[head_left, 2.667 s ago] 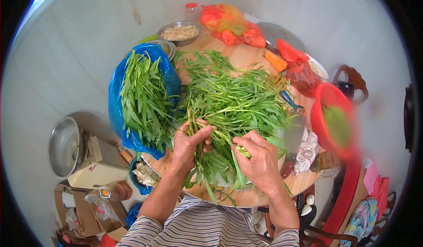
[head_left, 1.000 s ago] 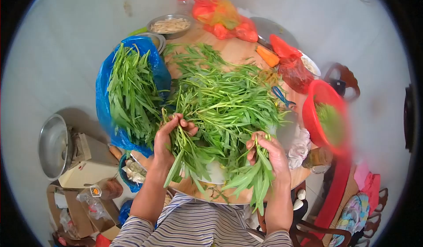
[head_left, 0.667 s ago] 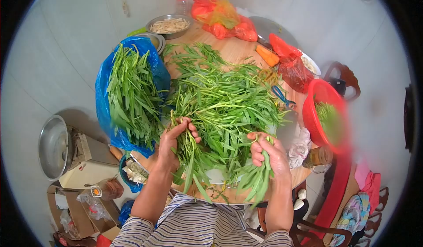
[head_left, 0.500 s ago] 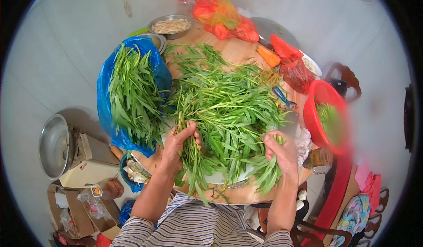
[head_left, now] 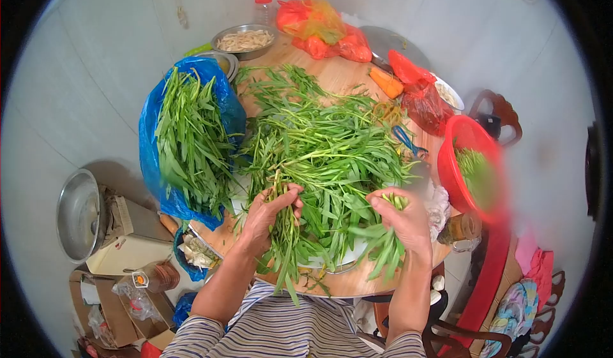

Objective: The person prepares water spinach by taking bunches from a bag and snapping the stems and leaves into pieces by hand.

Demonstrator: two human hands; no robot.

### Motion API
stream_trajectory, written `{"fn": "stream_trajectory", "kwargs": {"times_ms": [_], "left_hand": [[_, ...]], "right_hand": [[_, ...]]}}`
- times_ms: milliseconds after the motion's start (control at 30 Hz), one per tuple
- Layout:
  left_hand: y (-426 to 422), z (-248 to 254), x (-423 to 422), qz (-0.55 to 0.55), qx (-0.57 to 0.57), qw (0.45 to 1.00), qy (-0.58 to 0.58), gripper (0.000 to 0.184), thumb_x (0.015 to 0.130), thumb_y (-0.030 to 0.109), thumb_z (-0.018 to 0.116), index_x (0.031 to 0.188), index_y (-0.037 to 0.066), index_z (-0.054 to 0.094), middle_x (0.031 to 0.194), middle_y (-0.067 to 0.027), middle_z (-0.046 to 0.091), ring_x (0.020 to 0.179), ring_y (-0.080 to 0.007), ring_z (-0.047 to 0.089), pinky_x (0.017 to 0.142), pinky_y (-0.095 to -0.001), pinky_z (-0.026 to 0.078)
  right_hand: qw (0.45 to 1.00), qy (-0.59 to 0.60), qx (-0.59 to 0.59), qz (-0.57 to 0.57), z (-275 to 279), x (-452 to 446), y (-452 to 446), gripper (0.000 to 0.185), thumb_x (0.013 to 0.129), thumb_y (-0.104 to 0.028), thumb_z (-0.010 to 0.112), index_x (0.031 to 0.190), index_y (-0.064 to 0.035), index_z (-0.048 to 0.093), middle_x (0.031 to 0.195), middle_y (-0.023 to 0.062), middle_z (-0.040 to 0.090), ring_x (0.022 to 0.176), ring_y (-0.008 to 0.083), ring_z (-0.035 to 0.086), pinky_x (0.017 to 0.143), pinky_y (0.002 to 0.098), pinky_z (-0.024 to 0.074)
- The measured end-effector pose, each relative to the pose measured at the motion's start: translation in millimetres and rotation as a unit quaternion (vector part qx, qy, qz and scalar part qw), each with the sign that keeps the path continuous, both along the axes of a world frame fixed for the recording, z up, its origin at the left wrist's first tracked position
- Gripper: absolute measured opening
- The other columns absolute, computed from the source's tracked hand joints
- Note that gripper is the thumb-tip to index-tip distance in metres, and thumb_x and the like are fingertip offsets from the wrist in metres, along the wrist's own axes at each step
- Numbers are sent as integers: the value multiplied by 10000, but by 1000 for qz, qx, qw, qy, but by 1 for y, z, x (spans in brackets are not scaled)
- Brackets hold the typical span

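A large heap of long-leaved water spinach [head_left: 325,147] spreads over the middle of the round wooden table. My left hand [head_left: 271,214], at the heap's near left, is closed around a bunch of stems whose leaves hang down toward the table edge. My right hand [head_left: 402,221], at the near right, pinches a smaller bunch of water spinach [head_left: 380,249], cut stem ends showing above the fingers and leaves drooping below. Under the greens part of a pale round surface [head_left: 345,256] shows. To the left, more water spinach [head_left: 191,141] fills a blue plastic bag [head_left: 148,134].
A red basin [head_left: 451,166] with greens stands at the right, near blue-handled scissors [head_left: 408,141] and a glass jar [head_left: 461,228]. Carrots [head_left: 386,82], red bags [head_left: 322,29] and a metal bowl [head_left: 246,41] line the back. A blue-lined bin [head_left: 195,253] sits below left.
My left hand has shifted right and slightly down with its bunch. My right hand has moved slightly left, bringing the two hands closer together; both still hold greens.
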State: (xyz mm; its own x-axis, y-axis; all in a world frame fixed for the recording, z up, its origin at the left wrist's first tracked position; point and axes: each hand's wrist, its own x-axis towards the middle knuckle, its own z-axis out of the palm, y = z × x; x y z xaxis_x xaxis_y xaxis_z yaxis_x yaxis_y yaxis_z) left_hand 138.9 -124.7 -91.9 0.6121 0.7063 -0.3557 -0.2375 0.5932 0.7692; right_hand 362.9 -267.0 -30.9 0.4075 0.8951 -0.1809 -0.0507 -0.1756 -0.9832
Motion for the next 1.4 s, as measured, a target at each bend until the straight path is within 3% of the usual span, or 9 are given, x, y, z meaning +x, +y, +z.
{"fn": "stream_trajectory", "kwargs": {"times_ms": [67,200,433,600,867,1000,1067,1200,1400], "left_hand": [[-1,0,1,3,-6,1000,0,215,956,178,668,1098,21,628,808,-39,646,679,-133,614,589,-272,508],[-3,3,4,-4,-5,1000,4,214,950,195,685,1076,31,629,759,-21,611,662,-123,600,577,-262,498],[1,4,7,16,34,999,36,262,936,229,717,1104,39,652,687,17,570,614,-111,582,559,-262,493],[8,2,8,59,45,997,10,352,931,235,727,1190,12,643,802,-46,647,644,-118,588,568,-268,503],[3,5,16,73,127,989,-32,484,936,281,730,1277,-30,583,1040,-126,690,804,-154,661,616,-283,562],[-1,14,19,112,48,991,-46,457,979,303,668,1292,-17,575,1060,-128,689,857,-162,679,632,-265,581],[8,11,12,144,40,987,-61,426,979,287,669,1271,-14,591,1042,-126,703,859,-172,693,641,-271,590],[34,-1,-21,141,-44,962,-228,348,990,317,645,1206,45,622,1010,-86,728,909,-168,712,611,-252,595],[34,-7,-29,108,-52,974,-192,336,986,318,651,1200,60,632,1058,-89,726,964,-169,712,546,-206,541]], "right_hand": [[936,-346,-46,-54,-1,-3,15,225,905,-225,730,1012,-28,740,645,30,621,521,160,559,512,314,433],[835,-544,-26,-72,18,-8,56,266,854,-302,761,1009,-87,741,866,209,716,744,402,667,659,450,518],[779,-620,-8,91,-18,11,110,195,855,-194,732,1020,-92,745,915,170,729,826,379,693,710,470,544],[759,-620,195,-35,-19,-13,92,128,854,-116,734,981,-107,717,768,87,609,629,292,638,543,390,490],[697,-681,219,-59,-30,-37,52,283,741,-48,774,1011,-129,750,662,23,444,510,183,547,459,322,425],[696,-681,222,-44,-36,-42,48,262,765,-58,772,1019,-116,748,688,34,493,523,200,567,466,328,436],[789,-596,140,-49,-33,-49,48,242,806,-115,772,1045,-95,739,777,80,639,614,280,651,534,372,499],[832,-552,-41,13,-49,-17,45,329,834,-248,769,1087,-44,710,898,195,725,817,390,705,728,456,556],[892,-447,14,-73,-19,-14,26,267,832,-191,751,1036,-20,735,841,233,706,696,349,682,680,408,527]]}}
